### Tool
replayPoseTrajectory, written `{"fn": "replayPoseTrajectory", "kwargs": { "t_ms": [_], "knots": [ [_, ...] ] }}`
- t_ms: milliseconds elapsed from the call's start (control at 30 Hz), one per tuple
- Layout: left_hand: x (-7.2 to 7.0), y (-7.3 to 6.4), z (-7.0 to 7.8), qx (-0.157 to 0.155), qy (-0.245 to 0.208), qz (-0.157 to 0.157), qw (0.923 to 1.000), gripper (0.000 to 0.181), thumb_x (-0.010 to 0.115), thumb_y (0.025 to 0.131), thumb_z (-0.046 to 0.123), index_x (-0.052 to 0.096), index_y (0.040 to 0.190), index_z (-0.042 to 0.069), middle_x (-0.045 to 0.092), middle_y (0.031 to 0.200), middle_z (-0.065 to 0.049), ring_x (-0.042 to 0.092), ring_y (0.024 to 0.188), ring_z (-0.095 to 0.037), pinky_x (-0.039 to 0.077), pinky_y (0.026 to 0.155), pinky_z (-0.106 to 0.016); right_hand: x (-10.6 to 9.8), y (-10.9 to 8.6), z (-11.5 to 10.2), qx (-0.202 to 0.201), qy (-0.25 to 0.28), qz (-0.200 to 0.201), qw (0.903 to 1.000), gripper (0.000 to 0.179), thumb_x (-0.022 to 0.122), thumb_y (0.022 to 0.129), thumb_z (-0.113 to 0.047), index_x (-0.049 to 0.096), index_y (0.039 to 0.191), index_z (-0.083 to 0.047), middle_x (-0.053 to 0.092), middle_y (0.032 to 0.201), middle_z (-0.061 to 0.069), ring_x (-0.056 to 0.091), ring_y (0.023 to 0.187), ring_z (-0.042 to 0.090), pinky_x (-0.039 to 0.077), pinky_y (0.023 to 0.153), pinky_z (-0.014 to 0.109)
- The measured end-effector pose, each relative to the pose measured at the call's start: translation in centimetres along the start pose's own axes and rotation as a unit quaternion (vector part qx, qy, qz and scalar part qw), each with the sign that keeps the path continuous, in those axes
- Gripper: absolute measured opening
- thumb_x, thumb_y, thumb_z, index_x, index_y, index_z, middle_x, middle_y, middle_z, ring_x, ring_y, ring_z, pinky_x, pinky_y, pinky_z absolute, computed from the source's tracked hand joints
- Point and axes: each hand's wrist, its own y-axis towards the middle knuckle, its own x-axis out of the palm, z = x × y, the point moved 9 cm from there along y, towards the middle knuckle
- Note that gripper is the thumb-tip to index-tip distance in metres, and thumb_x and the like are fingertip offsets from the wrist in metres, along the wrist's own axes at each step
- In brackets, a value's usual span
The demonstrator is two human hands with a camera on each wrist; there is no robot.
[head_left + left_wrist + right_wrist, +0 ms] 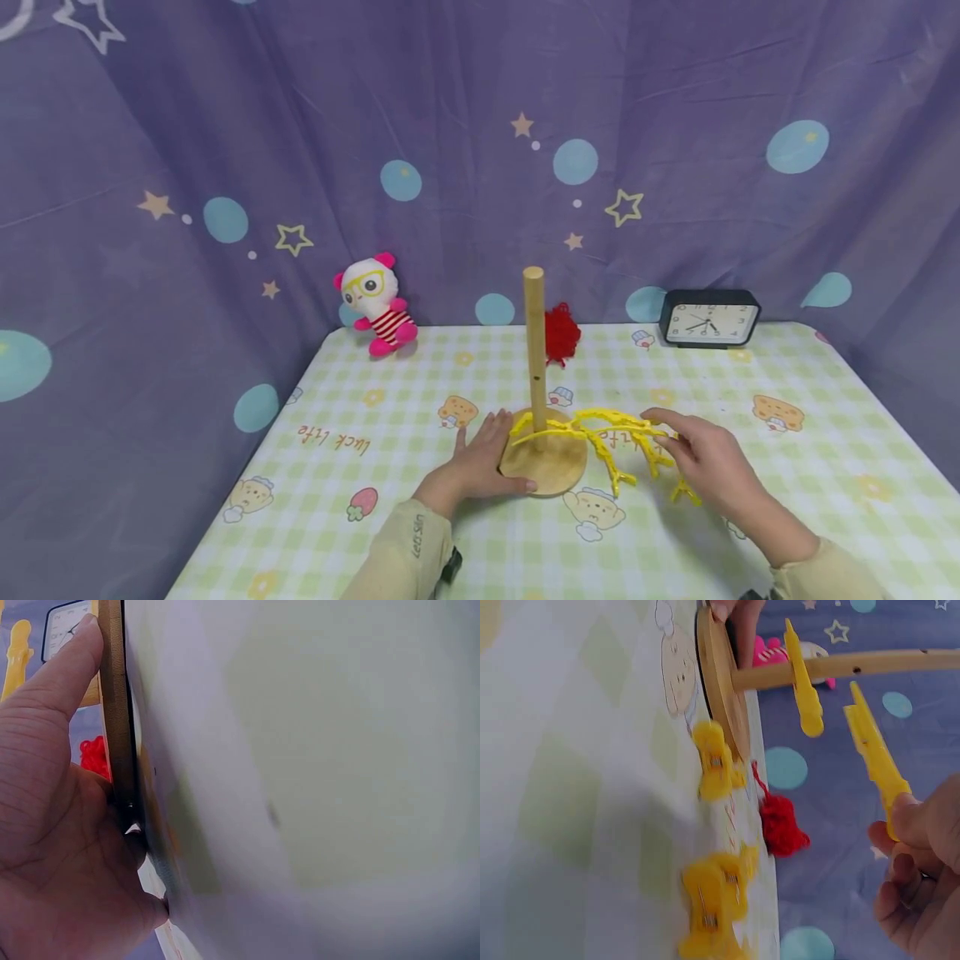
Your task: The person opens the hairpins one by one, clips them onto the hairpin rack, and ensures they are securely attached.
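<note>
A wooden stand rises upright from its round base near the middle of the desk, which wears a green-and-white checked cloth printed with little cartoon figures. The left hand holds the base at its left side, thumb along the near rim and the other fingers stretched out along the far side.

To the right, a yellow plastic frame runs sideways from the foot of the post to the right hand, which pinches its end between thumb and fingers. Yellow clips hang below the frame; seen from the right wrist, they carry small metal springs. The frame's left end crosses close to the post, low down, though I cannot fairly tell whether it touches the wood or merely passes in front of it.

Behind the post, a little to its right, lies a tangle of red yarn. Toward the far left corner of the desk sits a plush panda with pink ears, yellow glasses and a red-and-white striped body. A black-framed clock stands near the back edge on the right. Behind everything hangs a purple curtain patterned with stars and blue balloons. Both forearms wear pale sleeves.
</note>
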Motion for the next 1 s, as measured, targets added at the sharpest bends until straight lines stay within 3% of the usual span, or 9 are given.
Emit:
{"fn": "replayPoseTrajectory", "kwargs": {
  "t_ms": [133,233,333,567,833,1000],
  "knots": [
    [0.2,0.1,-0.1,-0.003,0.007,-0.005,1.0000,0.112,0.066,0.079,0.066,0.011,0.157,0.009,0.007,0.164,-0.007,0.002,0.150,-0.025,-0.005,0.114,-0.059,1.1,1.0,-0.7,0.004,0.008,0.014,0.9999,0.034,0.072,0.087,-0.005,0.070,0.117,-0.019,0.038,0.056,-0.010,0.033,0.050,0.004,0.033,0.052,0.024],
    [0.3,0.1,-0.3,-0.009,0.010,-0.011,0.9999,0.112,0.066,0.079,0.067,0.010,0.158,0.011,0.006,0.164,-0.005,0.001,0.150,-0.023,-0.006,0.114,-0.058,1.9,1.6,-1.3,-0.001,0.012,0.022,0.9997,0.033,0.072,0.086,-0.004,0.072,0.115,-0.018,0.059,0.065,-0.006,0.038,0.053,0.005,0.036,0.053,0.024],
    [0.2,0.1,-0.3,-0.008,0.006,-0.011,0.9999,0.112,0.066,0.079,0.068,0.010,0.158,0.012,0.006,0.164,-0.004,0.001,0.150,-0.022,-0.006,0.115,-0.058,2.8,2.3,-1.9,-0.004,0.013,0.024,0.9996,0.033,0.073,0.085,-0.002,0.073,0.114,-0.017,0.067,0.075,-0.003,0.040,0.056,0.007,0.037,0.053,0.024],
    [0.1,0.1,-0.2,0.000,0.003,-0.003,1.0000,0.110,0.066,0.079,0.067,0.012,0.158,0.012,0.007,0.164,-0.005,0.002,0.150,-0.023,-0.005,0.114,-0.059,4.5,3.8,-3.8,-0.024,0.001,0.030,0.9993,0.032,0.074,0.083,0.000,0.075,0.110,-0.017,0.047,0.063,-0.010,0.039,0.059,0.010,0.036,0.051,0.024],
    [0.1,0.0,-0.3,-0.005,0.008,-0.004,0.9999,0.112,0.065,0.078,0.069,0.012,0.158,0.011,0.006,0.164,-0.005,0.002,0.150,-0.022,-0.005,0.115,-0.058,6.3,4.5,-5.2,-0.056,0.000,0.019,0.9982,0.035,0.078,0.079,-0.001,0.076,0.110,-0.017,0.065,0.088,-0.002,0.054,0.084,0.017,0.049,0.072,0.034],
    [0.0,0.0,-0.2,-0.002,0.007,-0.001,1.0000,0.112,0.065,0.079,0.068,0.012,0.157,0.009,0.007,0.164,-0.006,0.003,0.150,-0.023,-0.004,0.115,-0.058,7.2,4.3,-4.7,-0.044,0.045,-0.045,0.9970,0.046,0.074,0.087,-0.011,0.063,0.131,-0.015,0.065,0.122,0.005,0.056,0.113,0.028,0.049,0.093,0.049]
  ]
}}
